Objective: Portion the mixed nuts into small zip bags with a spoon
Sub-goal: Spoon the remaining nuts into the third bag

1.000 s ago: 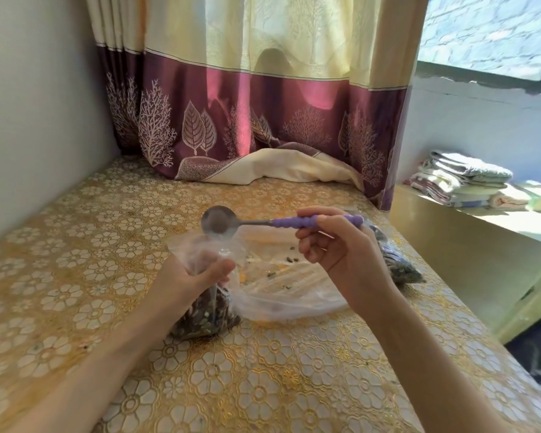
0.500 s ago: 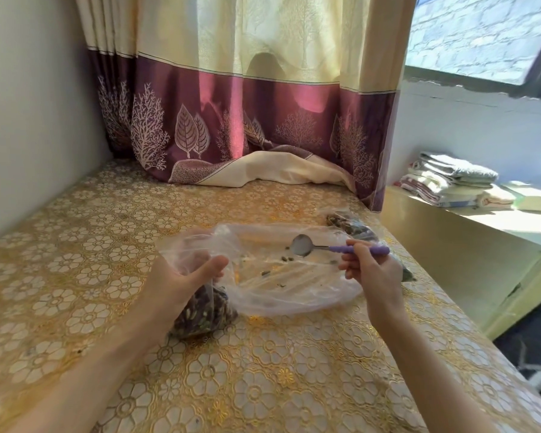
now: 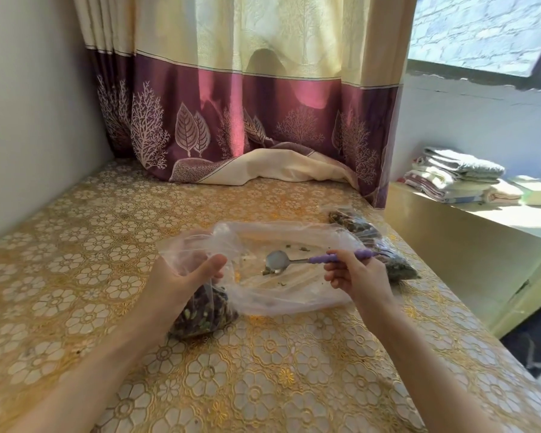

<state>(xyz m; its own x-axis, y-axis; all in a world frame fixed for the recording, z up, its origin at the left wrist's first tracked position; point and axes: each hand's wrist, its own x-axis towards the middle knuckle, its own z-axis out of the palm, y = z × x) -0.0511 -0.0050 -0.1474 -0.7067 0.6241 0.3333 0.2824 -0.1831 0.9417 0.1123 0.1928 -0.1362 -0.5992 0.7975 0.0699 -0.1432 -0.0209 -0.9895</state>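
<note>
My left hand point(image 3: 186, 276) grips the upper part of a small zip bag point(image 3: 203, 315), its bottom full of dark mixed nuts and resting on the table. My right hand point(image 3: 355, 276) pinches the purple handle of a metal spoon point(image 3: 297, 261). The spoon's bowl lies low inside a large, nearly empty clear plastic bag point(image 3: 294, 295), touching a few leftover nut bits. Two filled small bags point(image 3: 372, 242) lie behind my right hand, near the table's right edge.
The table wears a gold floral cloth point(image 3: 263, 385). A purple and cream curtain point(image 3: 247, 120) hangs at the back, its hem on the table. A wall stands on the left. To the right are a ledge and folded towels point(image 3: 456, 175).
My right hand carried the spoon from above the small bag rightward and down into the large clear bag. My left hand kept its hold on the small bag.
</note>
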